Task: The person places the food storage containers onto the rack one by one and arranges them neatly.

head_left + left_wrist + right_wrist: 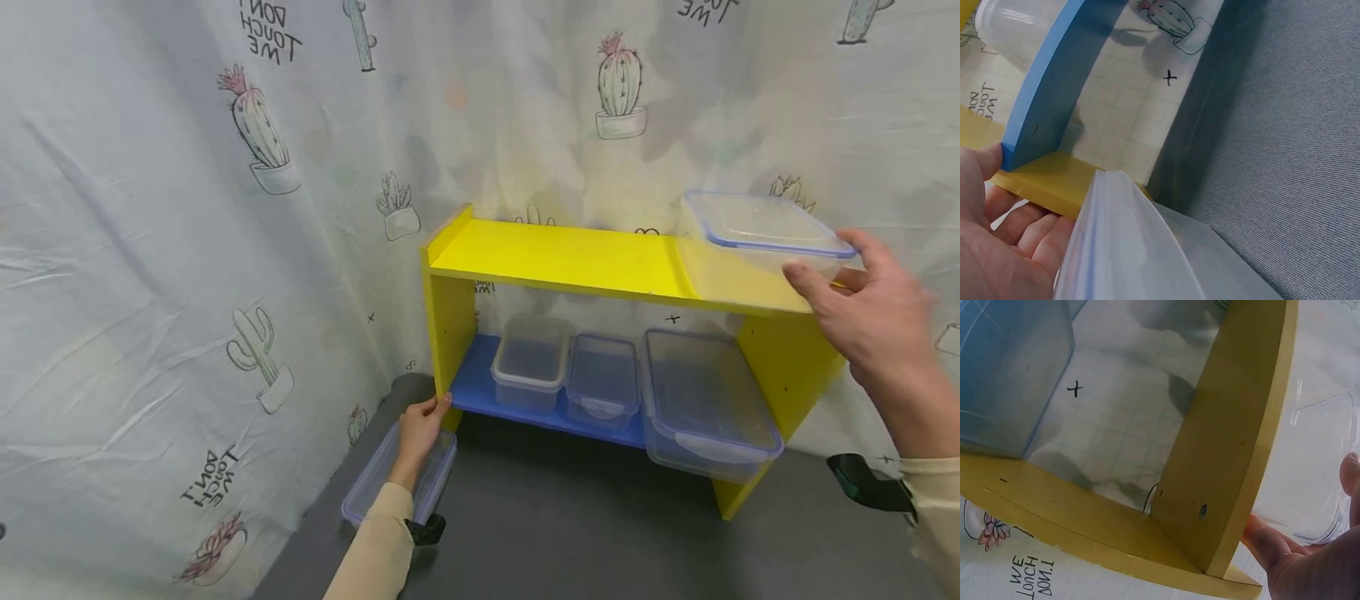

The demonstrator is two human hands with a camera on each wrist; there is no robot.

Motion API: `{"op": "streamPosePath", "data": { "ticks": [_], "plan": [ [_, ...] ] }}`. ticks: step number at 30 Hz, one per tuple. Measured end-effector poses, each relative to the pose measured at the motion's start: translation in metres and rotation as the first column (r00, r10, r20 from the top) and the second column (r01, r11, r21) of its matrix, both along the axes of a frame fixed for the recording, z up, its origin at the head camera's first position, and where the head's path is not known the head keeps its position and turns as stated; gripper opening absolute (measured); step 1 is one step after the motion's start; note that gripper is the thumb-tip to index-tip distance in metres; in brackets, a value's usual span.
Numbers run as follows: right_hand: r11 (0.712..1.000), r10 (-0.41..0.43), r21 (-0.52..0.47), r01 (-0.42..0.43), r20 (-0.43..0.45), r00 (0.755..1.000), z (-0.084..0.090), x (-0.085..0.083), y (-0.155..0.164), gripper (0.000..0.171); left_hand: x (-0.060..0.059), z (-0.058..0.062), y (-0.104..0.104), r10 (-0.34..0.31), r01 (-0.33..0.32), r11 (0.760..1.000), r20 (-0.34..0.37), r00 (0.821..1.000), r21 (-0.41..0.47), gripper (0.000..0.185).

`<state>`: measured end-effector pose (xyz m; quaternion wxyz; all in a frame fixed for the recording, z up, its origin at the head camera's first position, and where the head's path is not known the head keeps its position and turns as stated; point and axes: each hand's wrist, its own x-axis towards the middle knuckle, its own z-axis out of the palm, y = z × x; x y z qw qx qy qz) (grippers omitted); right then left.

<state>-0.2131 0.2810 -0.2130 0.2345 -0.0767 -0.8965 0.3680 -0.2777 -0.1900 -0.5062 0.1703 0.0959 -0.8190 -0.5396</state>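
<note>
My right hand [877, 308] grips the right end of a clear plastic food container [772, 221] with a blue-edged lid. The thumb is at its near side, and the container is over the right part of the top board of a yellow shelf unit [562, 250]. In the right wrist view, this container [1310, 462] appears beside the yellow board, partly cut off. My left hand [420, 429] pinches the unit's left side panel, level with the blue shelf board [474, 375]. In the left wrist view its thumb touches the blue board's corner, with the fingers behind the yellow panel.
On the blue board stand a small lidded container [531, 354], another small one [602, 375] and a large one [708, 392] that juts out in front. Another lidded container [371, 475] lies on the grey surface [570, 525] under my left forearm. A cactus-print curtain [525, 108] hangs behind.
</note>
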Motion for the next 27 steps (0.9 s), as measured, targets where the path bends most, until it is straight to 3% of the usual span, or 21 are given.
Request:
{"op": "streamPosePath", "data": {
  "ticks": [7,13,17,22,27],
  "plan": [
    [1.0,0.012,0.007,-0.012,0.026,1.0,-0.002,-0.003,0.001,0.084,0.003,-0.007,0.001,0.004,-0.004,1.0,0.005,1.0,0.007,0.042],
    [0.995,0.063,-0.084,-0.063,0.002,0.998,-0.009,0.002,0.005,0.085,0.0,-0.005,0.0,0.01,-0.01,1.0,-0.001,1.0,-0.023,0.043],
    [0.993,-0.037,-0.113,0.028,-0.077,0.996,-0.016,0.01,0.008,0.075,-0.002,-0.005,0.001,0.004,-0.004,1.0,0.007,1.0,-0.02,0.043],
    [0.97,-0.233,-0.122,0.209,-0.231,0.945,-0.027,0.02,0.011,0.049,-0.001,-0.004,0.002,-0.023,0.023,1.0,0.016,1.0,0.002,0.047],
    [0.967,-0.255,-0.118,0.227,-0.365,0.896,-0.048,0.028,0.015,0.039,-0.001,-0.002,0.001,-0.036,0.036,0.999,0.026,0.999,0.012,0.05]
  ]
}}
